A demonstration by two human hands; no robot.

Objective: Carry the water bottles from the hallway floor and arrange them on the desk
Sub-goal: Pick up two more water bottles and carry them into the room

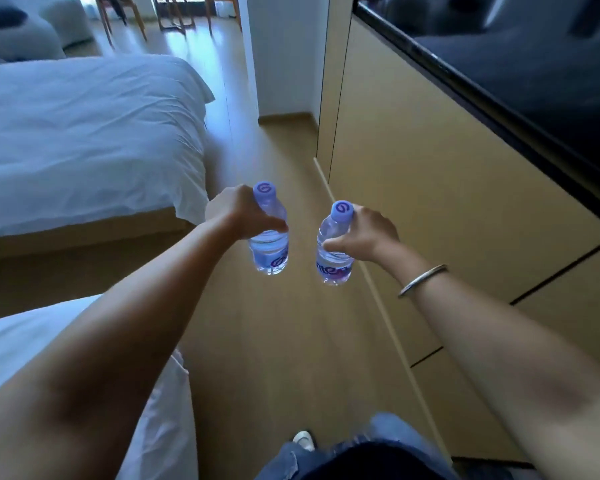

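Note:
Two clear water bottles with pale purple caps and purple labels hang upright in front of me above the wooden floor. My left hand (238, 214) grips the left bottle (270, 251) around its neck and shoulder. My right hand (368, 233), with a metal bangle on the wrist, grips the right bottle (335, 261) the same way. The bottles are a hand's width apart and do not touch. No desk surface is clearly in view.
A white bed (84, 140) fills the left side, and a second bed corner (66, 341) is at the lower left. Tan cabinet fronts (430, 188) with a dark TV screen (534, 81) line the right. A narrow wooden floor aisle (284, 341) runs ahead toward chairs (174, 12).

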